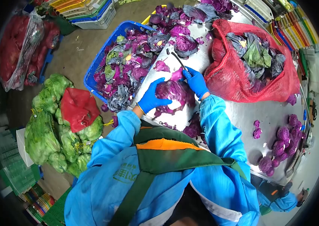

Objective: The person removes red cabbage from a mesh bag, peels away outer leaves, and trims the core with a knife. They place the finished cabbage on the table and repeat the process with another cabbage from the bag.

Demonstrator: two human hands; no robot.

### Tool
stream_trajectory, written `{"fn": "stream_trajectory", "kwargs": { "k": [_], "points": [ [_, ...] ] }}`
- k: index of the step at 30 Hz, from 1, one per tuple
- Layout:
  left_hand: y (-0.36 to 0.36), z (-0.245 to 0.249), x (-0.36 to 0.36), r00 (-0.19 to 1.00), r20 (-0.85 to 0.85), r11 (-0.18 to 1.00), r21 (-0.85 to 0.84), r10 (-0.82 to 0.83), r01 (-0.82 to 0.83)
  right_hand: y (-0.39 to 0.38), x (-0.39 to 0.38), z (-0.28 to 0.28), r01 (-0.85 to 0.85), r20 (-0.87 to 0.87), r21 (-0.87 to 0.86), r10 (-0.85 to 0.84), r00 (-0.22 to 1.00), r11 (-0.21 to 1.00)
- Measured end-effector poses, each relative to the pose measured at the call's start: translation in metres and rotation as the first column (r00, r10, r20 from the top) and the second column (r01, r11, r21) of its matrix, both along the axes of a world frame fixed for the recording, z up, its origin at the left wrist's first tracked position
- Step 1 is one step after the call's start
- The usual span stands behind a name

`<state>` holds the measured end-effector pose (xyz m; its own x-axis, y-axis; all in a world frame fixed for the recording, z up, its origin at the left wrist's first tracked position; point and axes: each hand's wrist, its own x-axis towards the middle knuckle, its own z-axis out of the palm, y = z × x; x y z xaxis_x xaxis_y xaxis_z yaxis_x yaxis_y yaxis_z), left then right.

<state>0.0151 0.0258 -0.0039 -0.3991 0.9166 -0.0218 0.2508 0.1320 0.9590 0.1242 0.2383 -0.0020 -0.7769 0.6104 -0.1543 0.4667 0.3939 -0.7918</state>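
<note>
Close together, the left hand (152,98) and right hand (196,81) grip.

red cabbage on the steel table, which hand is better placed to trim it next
Probably the right: the right hand grips the knife, its blade pointing away just beyond the red cabbage, while the left hand clasps the cabbage's side, holding it steady.

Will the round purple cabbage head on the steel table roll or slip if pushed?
Cupped by the left hand, the round purple cabbage head is ball-shaped, so likely to roll if released. It looks dense, probably heavy for its size. Loose outer leaves, by the black knife in the right hand, may slip off.
</note>
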Motion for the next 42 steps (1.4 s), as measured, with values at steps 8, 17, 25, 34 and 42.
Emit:
{"fn": "stream_trajectory", "kwargs": {
  "k": [8, 17, 25, 34, 42],
  "points": [
    [0.002, -0.017, 0.014, 0.723, 0.581, 0.905, -0.058, 0.373, -0.420, -0.081, 0.067, 0.072, -0.061, 0.058, 0.032, 0.059, 0.997, 0.998],
    [0.011, -0.014, 0.035, 0.729, 0.525, 0.856, -0.001, 0.440, -0.516, -0.098, 0.052, 0.046, 0.126, 0.009, 0.124, -0.128, 0.992, 0.984],
    [0.001, -0.046, 0.043, 0.885, 0.177, 0.878, 0.143, 0.431, -0.457, -0.047, 0.040, 0.006, 0.409, -0.019, -0.530, -0.493, 0.870, 0.743],
    [0.007, 0.009, -0.053, 0.916, 0.346, 0.978, 0.025, -0.202, 0.206, -0.030, 0.069, -0.001, 0.339, 0.199, 0.251, -0.391, 0.898, 0.907],
    [-0.008, 0.012, -0.031, 0.981, 0.133, 0.990, -0.024, 0.140, -0.138, -0.061, 0.040, 0.018, 0.049, -0.272, -0.196, -0.102, 0.957, 0.979]
  ]
}}
